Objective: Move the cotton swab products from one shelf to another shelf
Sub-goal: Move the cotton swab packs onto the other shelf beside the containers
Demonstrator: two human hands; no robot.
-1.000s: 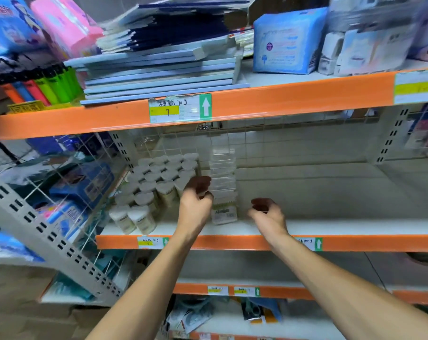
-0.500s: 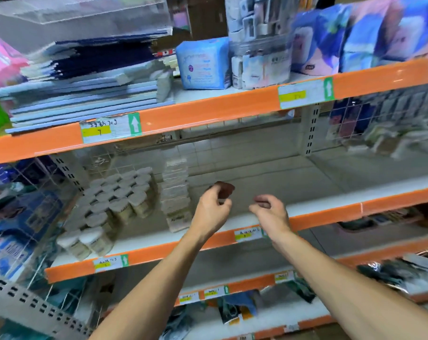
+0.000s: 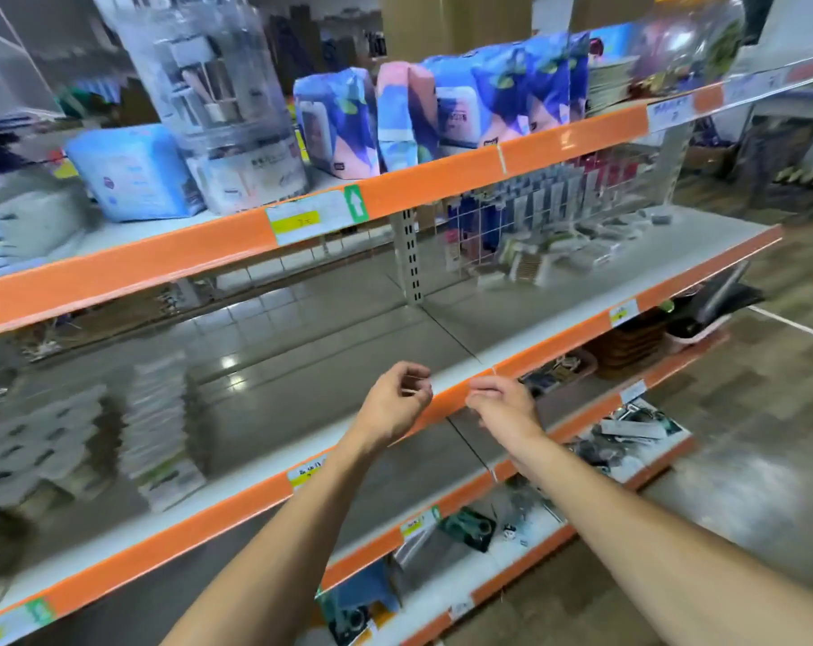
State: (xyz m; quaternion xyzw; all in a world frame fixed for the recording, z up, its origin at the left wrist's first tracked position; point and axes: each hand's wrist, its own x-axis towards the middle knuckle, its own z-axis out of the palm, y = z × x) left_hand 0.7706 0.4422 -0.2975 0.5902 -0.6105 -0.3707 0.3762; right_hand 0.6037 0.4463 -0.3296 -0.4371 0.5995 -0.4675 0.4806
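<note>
- Hovering in front of the orange shelf edge (image 3: 237,515), the left hand (image 3: 393,403) and right hand (image 3: 502,405) sit near each other, fingers loosely curled — neither grasps anything.
- Well to the left of the left hand, on the middle shelf, stands a row of flat boxes (image 3: 160,431); further left, a cluster of round tubs (image 3: 36,445). Both look like swab stock, though blur hides the labels, so that is a judgement.
- Up and to the right of the right hand, past the upright post (image 3: 408,254), a loose pile of small packs (image 3: 563,254) lies on the neighbouring shelf bay. Some seem to show swab sticks; the blur leaves it uncertain.
- The shelf stretch directly behind the hands holds nothing visible.
- Progress, as a judgement: goods sit on both sides, so the move appears partway through — one batch placed, another waiting. Which pile is source and which is destination cannot be told for sure; the neat rows on the left suggest arranged stock, the loose pile suggests stock still to carry.
- With both hands free, the person looks to be between trips, likely heading for the next pick-up.
</note>
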